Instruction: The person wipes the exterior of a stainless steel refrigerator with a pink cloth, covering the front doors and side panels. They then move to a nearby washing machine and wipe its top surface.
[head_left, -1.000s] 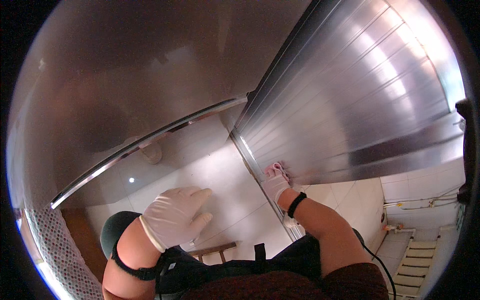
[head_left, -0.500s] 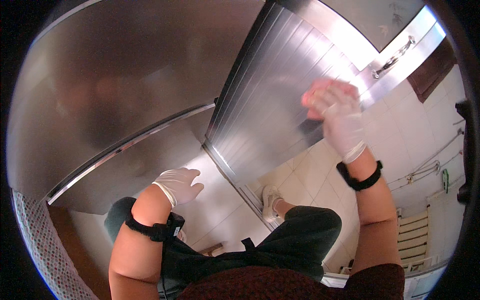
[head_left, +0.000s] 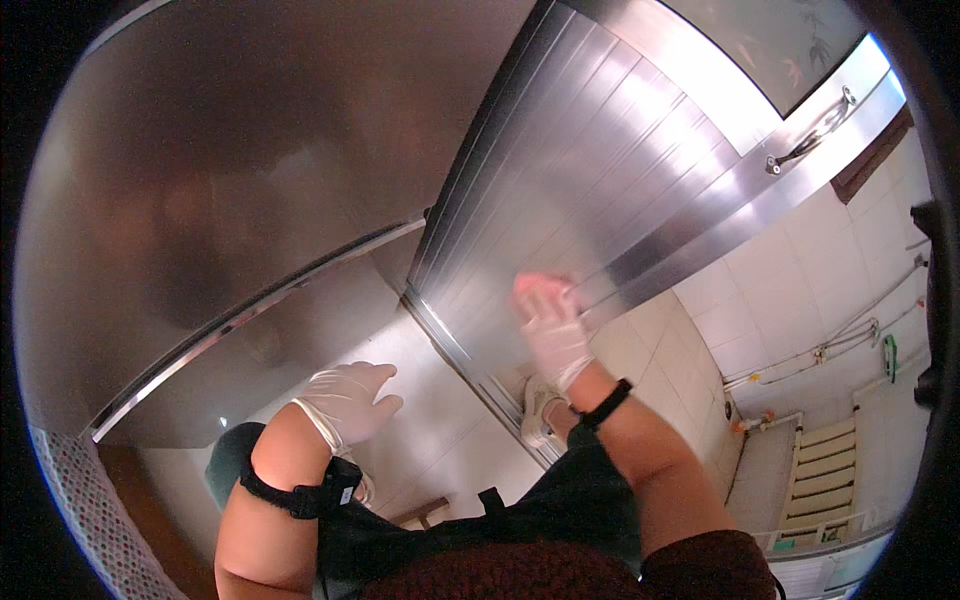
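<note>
My right hand (head_left: pixel 556 338), in a thin white glove, is closed over a pink-red cloth or sponge (head_left: pixel 541 287); motion blur keeps me from telling which. The pink thing is held against the lower part of a silvery, ribbed door (head_left: pixel 580 170) that stands swung open. My left hand (head_left: pixel 352 398), gloved the same way, hangs low in front of the dark metal panel (head_left: pixel 260 130), above the light floor. Its thumb stands apart from the loosely bent fingers, and nothing is in it.
A curved metal handle (head_left: pixel 812 135) and a dark glass pane (head_left: pixel 770 45) are on the door. A floor track (head_left: pixel 440 330) runs along the threshold beside my shoe (head_left: pixel 536 410). Pipes (head_left: pixel 820 355) and a pale radiator (head_left: pixel 822 470) line the right wall. Patterned cloth (head_left: pixel 85 490) hangs at left.
My right hand has swept down and left across the door with the pink thing. The left hand has stayed almost where it was.
</note>
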